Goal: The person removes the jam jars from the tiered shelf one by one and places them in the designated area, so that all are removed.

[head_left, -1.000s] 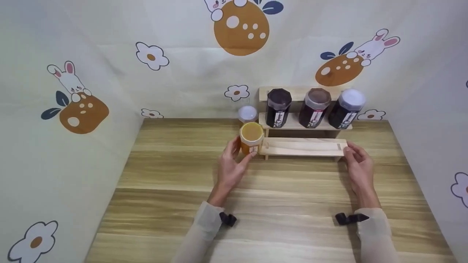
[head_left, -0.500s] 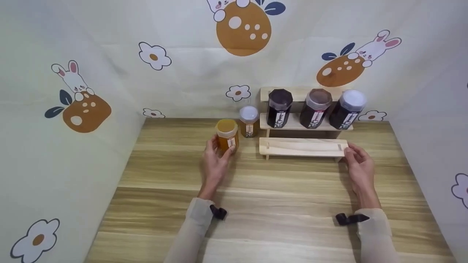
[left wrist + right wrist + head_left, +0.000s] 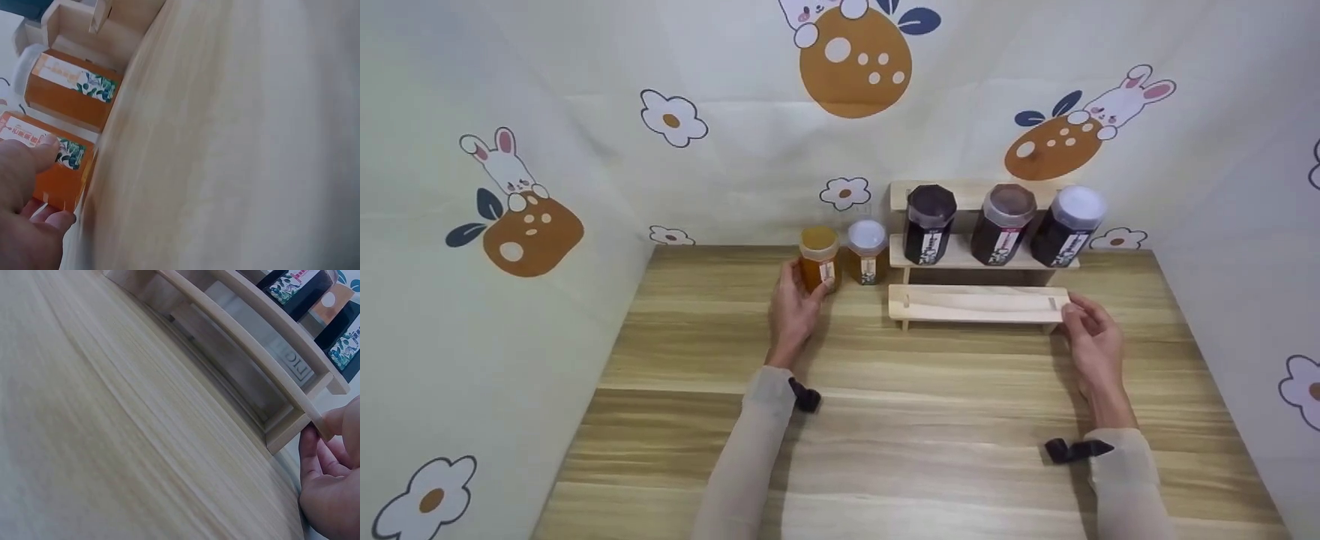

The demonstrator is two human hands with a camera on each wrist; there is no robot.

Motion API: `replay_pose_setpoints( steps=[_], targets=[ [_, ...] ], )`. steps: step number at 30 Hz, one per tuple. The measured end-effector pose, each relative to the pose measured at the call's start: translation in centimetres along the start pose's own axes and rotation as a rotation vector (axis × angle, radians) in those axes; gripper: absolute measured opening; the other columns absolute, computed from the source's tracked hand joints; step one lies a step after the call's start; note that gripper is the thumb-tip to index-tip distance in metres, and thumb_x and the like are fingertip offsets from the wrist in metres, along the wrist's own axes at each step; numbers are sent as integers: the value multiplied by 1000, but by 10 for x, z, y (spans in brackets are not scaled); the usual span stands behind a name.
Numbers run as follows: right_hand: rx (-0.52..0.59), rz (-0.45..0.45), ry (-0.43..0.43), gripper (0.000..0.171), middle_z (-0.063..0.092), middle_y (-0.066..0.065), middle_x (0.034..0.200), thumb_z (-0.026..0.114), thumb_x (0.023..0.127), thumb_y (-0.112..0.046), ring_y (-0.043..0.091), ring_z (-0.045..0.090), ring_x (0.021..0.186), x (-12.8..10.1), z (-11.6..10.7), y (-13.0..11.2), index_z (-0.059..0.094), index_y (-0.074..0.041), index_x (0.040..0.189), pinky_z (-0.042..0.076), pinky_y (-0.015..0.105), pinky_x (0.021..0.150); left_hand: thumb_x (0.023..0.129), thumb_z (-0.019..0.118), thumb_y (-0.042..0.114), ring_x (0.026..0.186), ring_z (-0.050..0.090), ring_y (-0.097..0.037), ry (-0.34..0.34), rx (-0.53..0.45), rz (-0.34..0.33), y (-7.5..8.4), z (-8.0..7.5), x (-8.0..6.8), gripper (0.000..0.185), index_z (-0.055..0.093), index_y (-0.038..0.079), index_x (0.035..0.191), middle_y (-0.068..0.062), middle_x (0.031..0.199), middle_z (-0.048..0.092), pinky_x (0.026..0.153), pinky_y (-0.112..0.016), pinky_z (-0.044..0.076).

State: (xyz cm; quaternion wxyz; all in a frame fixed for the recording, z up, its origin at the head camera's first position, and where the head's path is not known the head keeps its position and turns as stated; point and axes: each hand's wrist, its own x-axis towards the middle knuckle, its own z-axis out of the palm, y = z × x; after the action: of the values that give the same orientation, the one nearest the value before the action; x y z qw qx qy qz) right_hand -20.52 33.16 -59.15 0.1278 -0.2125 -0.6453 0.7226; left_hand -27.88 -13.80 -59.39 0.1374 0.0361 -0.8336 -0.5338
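Gripping amber jar (image 3: 811, 270) with left hand (image 3: 795, 311): yellow top (image 3: 819, 238), white label (image 3: 826, 271), green leaf print (image 3: 70, 153). Pinching wooden shelf (image 3: 979, 304) with right hand (image 3: 1097, 341).

The rack (image 3: 979, 304) is smooth, matt, bare wood. The leftmost jar (image 3: 811, 268) has a glossy, plastic-like body. The table (image 3: 915, 480) has a smooth wood-grain surface. The wall sheet (image 3: 735, 180) is creased and matt.

Head: high over the table (image 3: 930, 465), facing forward and down; farthest off, widest;
Left wrist: low, close beside the left hand (image 3: 28, 191), tilted, facing the amber jars (image 3: 73, 95);
Right wrist: low, close beside the right hand (image 3: 332, 478), tilted, facing the wooden shelf (image 3: 242, 334);
Shared: amber jars, head and left wrist; wooden shelf, all three
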Motion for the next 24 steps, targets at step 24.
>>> replay_pose_setpoints(
  steps=[24],
  targets=[
    [4,2,-9,44,72,-9,107,75,103,-19,2,65,92,-3,0,-1,66,-5,144,53,14,64,98,81,20,155,50,-24,-251,-130,28,-12,-14,31,65,49,18,154,-10,167,52,127,-41,46]
  ],
)
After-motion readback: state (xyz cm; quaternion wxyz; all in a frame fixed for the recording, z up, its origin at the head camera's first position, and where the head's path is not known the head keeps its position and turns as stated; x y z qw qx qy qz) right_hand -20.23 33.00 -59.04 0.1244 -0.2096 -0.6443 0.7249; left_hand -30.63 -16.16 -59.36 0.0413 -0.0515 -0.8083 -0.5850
